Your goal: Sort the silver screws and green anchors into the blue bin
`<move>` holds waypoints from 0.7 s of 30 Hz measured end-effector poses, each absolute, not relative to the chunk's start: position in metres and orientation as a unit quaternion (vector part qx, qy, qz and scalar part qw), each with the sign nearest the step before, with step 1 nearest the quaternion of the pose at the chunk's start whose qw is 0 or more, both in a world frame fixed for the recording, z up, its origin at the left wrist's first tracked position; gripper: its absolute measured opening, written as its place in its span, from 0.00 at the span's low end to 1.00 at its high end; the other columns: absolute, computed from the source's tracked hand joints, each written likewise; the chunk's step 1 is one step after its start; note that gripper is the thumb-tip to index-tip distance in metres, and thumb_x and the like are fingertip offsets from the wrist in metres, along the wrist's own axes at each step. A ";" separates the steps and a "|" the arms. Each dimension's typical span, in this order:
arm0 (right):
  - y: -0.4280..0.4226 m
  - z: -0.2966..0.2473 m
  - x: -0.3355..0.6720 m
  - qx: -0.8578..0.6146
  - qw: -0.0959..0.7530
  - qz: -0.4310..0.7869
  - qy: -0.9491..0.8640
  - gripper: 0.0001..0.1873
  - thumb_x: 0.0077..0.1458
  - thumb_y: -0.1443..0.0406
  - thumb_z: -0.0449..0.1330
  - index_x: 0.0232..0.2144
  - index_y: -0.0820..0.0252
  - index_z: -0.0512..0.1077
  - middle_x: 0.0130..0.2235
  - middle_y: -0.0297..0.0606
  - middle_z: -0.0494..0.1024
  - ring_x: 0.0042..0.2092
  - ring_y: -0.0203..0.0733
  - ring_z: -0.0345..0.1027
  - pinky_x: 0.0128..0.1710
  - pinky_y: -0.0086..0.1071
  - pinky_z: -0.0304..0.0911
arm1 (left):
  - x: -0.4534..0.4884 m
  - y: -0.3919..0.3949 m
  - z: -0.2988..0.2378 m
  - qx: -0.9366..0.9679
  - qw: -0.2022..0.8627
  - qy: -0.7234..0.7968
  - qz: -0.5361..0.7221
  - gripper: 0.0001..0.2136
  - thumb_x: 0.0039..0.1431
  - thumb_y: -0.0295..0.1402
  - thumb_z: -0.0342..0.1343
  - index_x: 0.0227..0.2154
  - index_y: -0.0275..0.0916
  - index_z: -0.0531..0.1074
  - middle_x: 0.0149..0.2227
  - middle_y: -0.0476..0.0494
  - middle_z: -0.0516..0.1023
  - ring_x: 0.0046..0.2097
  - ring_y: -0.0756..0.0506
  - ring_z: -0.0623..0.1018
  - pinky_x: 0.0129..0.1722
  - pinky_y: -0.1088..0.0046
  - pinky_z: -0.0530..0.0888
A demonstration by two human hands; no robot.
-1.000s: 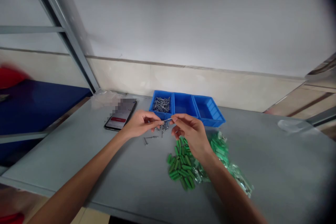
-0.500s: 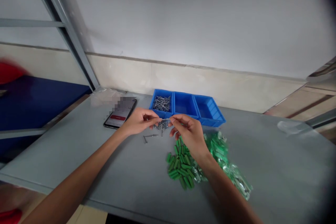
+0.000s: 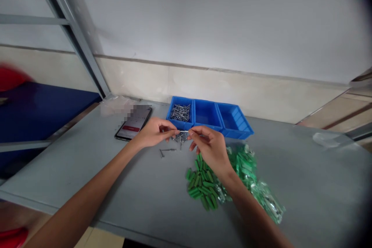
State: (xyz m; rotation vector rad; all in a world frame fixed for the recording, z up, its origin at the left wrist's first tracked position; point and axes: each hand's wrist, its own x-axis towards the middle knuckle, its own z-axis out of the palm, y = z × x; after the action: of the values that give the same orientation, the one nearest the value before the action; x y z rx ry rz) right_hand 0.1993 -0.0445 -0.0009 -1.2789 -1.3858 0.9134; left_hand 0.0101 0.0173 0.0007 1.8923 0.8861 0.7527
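Evidently both hands are pinched nearly together on one slim metal piece point(image 3: 183, 131), its ends caught between thumb and fingertips: the left hand point(image 3: 155, 131) at one end, the right hand point(image 3: 211, 145) at the other. The piece lies roughly level, raised in front of the blue bins and over a small heap of screws point(image 3: 182, 138) on the grey surface point(image 3: 139, 193). It is too small in view to make out any marking on it.

Just beside the left hand lies a phone point(image 3: 139, 120), its screen lit. A red button point(image 3: 130, 128) with pale lettering shows there, too small to read, and part of the screen is masked by coarse blocks.

Three blue bins stand side by side near the wall: the left bin point(image 3: 179, 126) holds many screws point(image 3: 180, 113), with the middle bin point(image 3: 207, 126) and right bin point(image 3: 240, 135) next to it. Two loose screws point(image 3: 168, 150) lie nearer the viewer. Below the right hand, green plugs point(image 3: 203, 186) are spread beside clear bags point(image 3: 247, 166) with green contents; any print on the plastic cannot be told.
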 end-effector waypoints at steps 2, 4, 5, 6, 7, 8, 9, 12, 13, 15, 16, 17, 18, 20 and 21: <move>-0.045 0.000 0.199 -0.530 0.503 0.379 -0.568 0.09 0.53 0.61 0.58 0.28 0.61 0.72 0.28 0.36 0.76 0.21 0.35 0.70 0.18 0.27 0.60 | 0.010 0.017 0.001 0.773 0.433 0.357 0.297 0.12 0.55 0.39 0.59 0.29 0.33 0.77 0.26 0.43 0.76 0.23 0.52 0.72 0.23 0.78 0.69; -0.046 0.001 0.198 -0.526 0.515 0.377 -0.562 0.09 0.53 0.60 0.59 0.28 0.61 0.72 0.27 0.36 0.76 0.21 0.35 0.70 0.18 0.27 0.59 | 0.010 0.017 0.001 0.782 0.427 0.351 0.289 0.13 0.55 0.40 0.59 0.29 0.33 0.77 0.26 0.43 0.77 0.24 0.52 0.72 0.23 0.78 0.69; -0.046 0.002 0.197 -0.523 0.520 0.377 -0.560 0.10 0.53 0.60 0.59 0.28 0.61 0.72 0.27 0.36 0.76 0.21 0.35 0.69 0.17 0.27 0.59 | 0.010 0.017 0.002 0.784 0.427 0.347 0.286 0.12 0.55 0.39 0.59 0.28 0.33 0.77 0.26 0.44 0.77 0.24 0.51 0.72 0.23 0.78 0.69; -0.046 0.002 0.197 -0.520 0.524 0.378 -0.559 0.10 0.53 0.59 0.59 0.28 0.60 0.72 0.27 0.36 0.76 0.21 0.35 0.69 0.17 0.27 0.58 | 0.010 0.017 0.003 0.786 0.428 0.344 0.283 0.12 0.54 0.39 0.59 0.28 0.33 0.77 0.25 0.44 0.77 0.24 0.51 0.73 0.23 0.78 0.69; -0.046 0.002 0.197 -0.518 0.525 0.380 -0.559 0.10 0.52 0.59 0.59 0.28 0.60 0.72 0.27 0.36 0.76 0.21 0.35 0.69 0.17 0.26 0.58 | 0.009 0.017 0.004 0.787 0.430 0.343 0.282 0.12 0.54 0.39 0.59 0.28 0.33 0.77 0.25 0.44 0.77 0.24 0.51 0.73 0.23 0.78 0.69; -0.046 0.001 0.197 -0.517 0.522 0.384 -0.559 0.10 0.52 0.59 0.60 0.28 0.60 0.72 0.27 0.35 0.76 0.21 0.35 0.69 0.17 0.26 0.58 | 0.009 0.017 0.005 0.785 0.431 0.344 0.284 0.11 0.54 0.39 0.59 0.28 0.33 0.77 0.25 0.44 0.77 0.24 0.51 0.73 0.23 0.78 0.69; -0.045 0.001 0.198 -0.517 0.516 0.388 -0.562 0.10 0.52 0.59 0.60 0.28 0.60 0.72 0.26 0.35 0.76 0.21 0.35 0.69 0.17 0.26 0.58 | 0.008 0.017 0.005 0.780 0.433 0.346 0.289 0.11 0.53 0.39 0.60 0.27 0.33 0.77 0.25 0.44 0.77 0.24 0.51 0.73 0.23 0.78 0.69; -0.043 -0.002 0.200 -0.513 0.471 0.420 -0.582 0.11 0.52 0.58 0.60 0.27 0.60 0.73 0.26 0.35 0.76 0.21 0.35 0.70 0.16 0.25 0.58 | 0.006 0.018 0.006 0.760 0.444 0.354 0.317 0.10 0.54 0.38 0.60 0.28 0.34 0.77 0.24 0.45 0.76 0.23 0.52 0.72 0.23 0.79 0.68; -0.043 -0.003 0.201 -0.506 0.454 0.436 -0.590 0.11 0.52 0.58 0.60 0.27 0.60 0.73 0.25 0.35 0.76 0.21 0.35 0.70 0.16 0.25 0.58 | 0.006 0.019 0.005 0.754 0.448 0.356 0.323 0.10 0.54 0.38 0.60 0.28 0.34 0.77 0.23 0.46 0.76 0.23 0.53 0.71 0.22 0.80 0.67; -0.041 -0.005 0.202 -0.495 0.433 0.461 -0.596 0.13 0.53 0.57 0.59 0.25 0.61 0.72 0.24 0.34 0.74 0.21 0.35 0.70 0.15 0.25 0.58 | 0.006 0.019 0.003 0.746 0.457 0.359 0.325 0.10 0.55 0.37 0.59 0.28 0.34 0.77 0.20 0.48 0.74 0.22 0.53 0.70 0.20 0.81 0.65; -0.040 -0.005 0.203 -0.492 0.433 0.465 -0.595 0.14 0.53 0.57 0.59 0.24 0.61 0.71 0.23 0.33 0.73 0.21 0.35 0.70 0.15 0.24 0.58 | 0.007 0.019 0.003 0.745 0.461 0.358 0.322 0.11 0.55 0.38 0.58 0.28 0.34 0.77 0.20 0.48 0.73 0.22 0.53 0.70 0.20 0.81 0.64; -0.040 -0.005 0.204 -0.493 0.441 0.463 -0.591 0.14 0.53 0.56 0.59 0.23 0.61 0.70 0.23 0.32 0.72 0.20 0.35 0.70 0.15 0.24 0.58 | 0.008 0.018 0.002 0.745 0.468 0.355 0.316 0.11 0.56 0.38 0.58 0.28 0.33 0.77 0.19 0.48 0.72 0.22 0.53 0.70 0.19 0.81 0.64; -0.039 -0.005 0.204 -0.493 0.451 0.457 -0.587 0.15 0.53 0.56 0.59 0.23 0.61 0.69 0.22 0.32 0.71 0.20 0.34 0.69 0.15 0.24 0.58 | 0.008 0.017 0.002 0.747 0.476 0.350 0.305 0.12 0.55 0.39 0.58 0.28 0.33 0.77 0.19 0.49 0.72 0.21 0.54 0.69 0.19 0.80 0.63; -0.039 -0.003 0.206 -0.487 0.469 0.449 -0.585 0.15 0.54 0.56 0.59 0.23 0.60 0.69 0.20 0.30 0.70 0.20 0.34 0.69 0.16 0.24 0.58 | 0.010 0.013 0.004 0.754 0.497 0.333 0.272 0.12 0.53 0.40 0.60 0.27 0.33 0.77 0.19 0.50 0.70 0.20 0.54 0.67 0.19 0.80 0.62; -0.040 0.000 0.207 -0.479 0.476 0.449 -0.585 0.15 0.54 0.56 0.59 0.23 0.60 0.69 0.20 0.30 0.69 0.20 0.34 0.68 0.16 0.25 0.59 | 0.011 0.011 0.006 0.758 0.506 0.325 0.252 0.13 0.52 0.40 0.61 0.26 0.33 0.77 0.18 0.50 0.69 0.20 0.54 0.65 0.19 0.80 0.62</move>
State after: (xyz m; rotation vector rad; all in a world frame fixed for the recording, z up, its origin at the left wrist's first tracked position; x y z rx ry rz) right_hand 0.2067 -0.0399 -0.0002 -1.1715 -1.4305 1.0974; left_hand 0.0113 0.0114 0.0063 1.8287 0.7829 0.6075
